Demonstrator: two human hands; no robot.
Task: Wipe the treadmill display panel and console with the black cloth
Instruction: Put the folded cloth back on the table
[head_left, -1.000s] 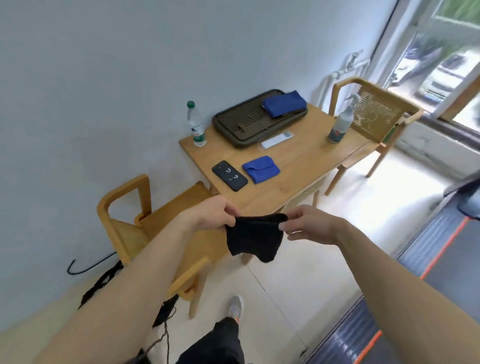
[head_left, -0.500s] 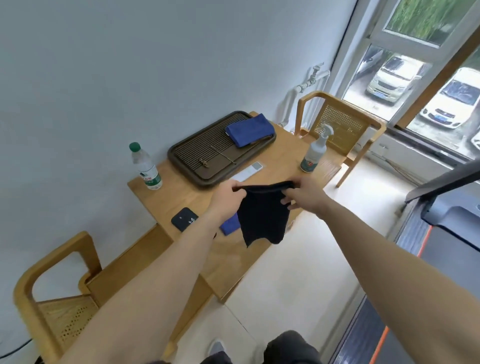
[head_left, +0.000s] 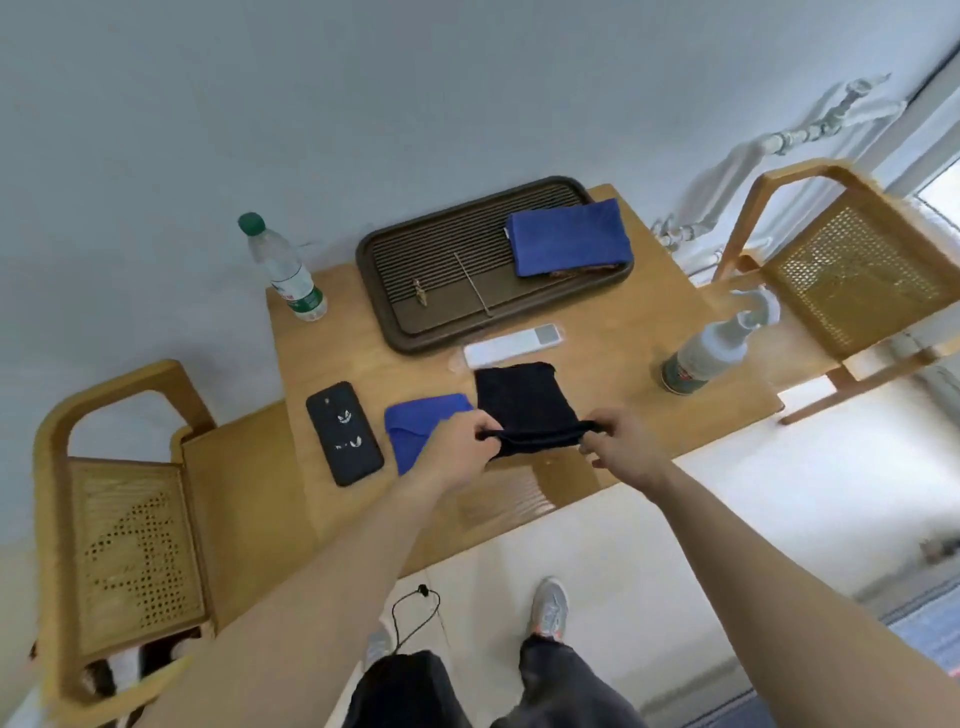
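Observation:
The black cloth (head_left: 522, 402) lies spread on the wooden table (head_left: 613, 338), its far edge next to a white remote. My left hand (head_left: 462, 449) pinches the cloth's near left corner. The near right corner is pinched by my right hand (head_left: 621, 441). Between the two hands the near edge is bunched and slightly lifted off the table. The treadmill console is out of view; only a dark strip of the treadmill (head_left: 924, 631) shows at the lower right edge.
On the table are a black phone (head_left: 344, 434), a small blue cloth (head_left: 418, 423), a white remote (head_left: 511, 345), a spray bottle (head_left: 714, 351), a water bottle (head_left: 283, 270) and a dark tray (head_left: 441, 275) with a blue cloth (head_left: 569, 236). Wooden chairs (head_left: 119, 514) stand at both ends.
The cloth hung in the air between my hands; now both hands have lowered it flat onto the table beside the small blue cloth. The view has turned down toward the table.

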